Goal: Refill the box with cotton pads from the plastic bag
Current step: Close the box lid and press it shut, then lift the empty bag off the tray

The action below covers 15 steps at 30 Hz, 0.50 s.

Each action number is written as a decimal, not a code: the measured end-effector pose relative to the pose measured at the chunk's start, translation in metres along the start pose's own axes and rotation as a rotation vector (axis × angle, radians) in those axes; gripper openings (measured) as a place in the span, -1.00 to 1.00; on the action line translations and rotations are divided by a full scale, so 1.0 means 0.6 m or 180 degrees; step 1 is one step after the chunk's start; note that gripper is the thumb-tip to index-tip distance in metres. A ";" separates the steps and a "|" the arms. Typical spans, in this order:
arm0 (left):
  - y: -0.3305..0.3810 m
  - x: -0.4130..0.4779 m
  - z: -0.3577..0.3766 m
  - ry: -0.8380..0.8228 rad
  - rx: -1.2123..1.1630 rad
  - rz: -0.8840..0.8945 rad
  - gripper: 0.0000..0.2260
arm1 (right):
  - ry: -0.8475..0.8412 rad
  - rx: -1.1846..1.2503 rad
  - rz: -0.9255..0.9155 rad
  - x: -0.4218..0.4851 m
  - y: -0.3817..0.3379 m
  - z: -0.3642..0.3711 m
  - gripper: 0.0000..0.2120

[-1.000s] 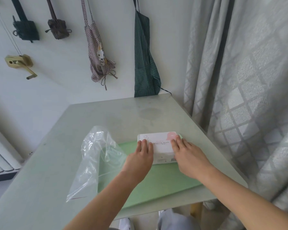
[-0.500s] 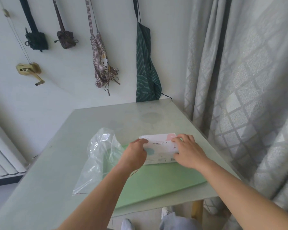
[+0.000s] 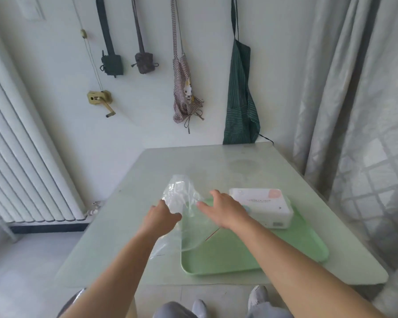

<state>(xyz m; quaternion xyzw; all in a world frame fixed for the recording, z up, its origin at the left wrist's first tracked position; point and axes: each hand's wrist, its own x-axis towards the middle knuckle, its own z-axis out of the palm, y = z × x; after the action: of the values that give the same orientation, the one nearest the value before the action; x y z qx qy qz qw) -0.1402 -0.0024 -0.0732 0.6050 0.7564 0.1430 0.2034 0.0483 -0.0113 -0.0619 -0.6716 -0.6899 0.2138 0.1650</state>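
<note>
- A pale green tray (image 3: 251,260) lies on the table (image 3: 129,226), near its front right corner.
- A dark green striped apron (image 3: 240,106) hangs on the wall behind the table.
- A checked cloth bag (image 3: 184,92) hangs to its left.
- Two dark pouches (image 3: 112,65) (image 3: 144,63) hang further left.
- A brass crank (image 3: 100,101) is fixed to the wall.
- A white radiator (image 3: 21,157) stands at the left.
- A grey patterned curtain (image 3: 365,111) hangs at the right.

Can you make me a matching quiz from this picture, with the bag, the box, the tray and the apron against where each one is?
Things:
1. bag
2. box
3. tray
4. apron

Places:
A. hanging on the wall
B. flat on the table
C. on the tray's far right part
D. between the two hands, over the tray's left edge

Pairs: 1-D, 2-C, 3-B, 4-A
</note>
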 end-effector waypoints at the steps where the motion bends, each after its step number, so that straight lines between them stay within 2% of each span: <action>1: -0.022 -0.002 -0.002 -0.0247 -0.0214 -0.0174 -0.40 | -0.0167 -0.0067 0.0104 0.003 -0.018 0.014 -0.35; 3: -0.039 -0.007 0.005 -0.0582 -0.0780 -0.0387 -0.41 | -0.0315 0.0020 0.0199 0.007 -0.026 0.026 -0.48; 6: -0.065 -0.013 -0.009 -0.0710 -0.1802 -0.0680 -0.56 | -0.0089 0.0424 -0.0039 0.016 -0.038 0.035 -0.56; 10: -0.119 -0.027 -0.053 -0.0713 -0.2931 -0.1399 -0.49 | 0.0051 0.1199 -0.0619 0.009 -0.084 0.034 -0.63; 13: -0.178 -0.040 -0.075 -0.0675 -0.3279 -0.1507 -0.56 | -0.0054 0.1889 -0.0961 0.002 -0.136 0.036 -0.66; 15: -0.219 -0.056 -0.091 -0.0730 -0.3553 -0.1407 -0.69 | -0.0271 0.2327 -0.1074 -0.001 -0.180 0.047 -0.68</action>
<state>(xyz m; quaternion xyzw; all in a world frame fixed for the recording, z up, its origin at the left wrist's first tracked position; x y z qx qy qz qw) -0.2730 -0.0633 -0.0817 0.2474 0.6482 0.4060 0.5948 -0.0586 -0.0148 -0.0302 -0.4365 -0.6752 0.4425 0.3971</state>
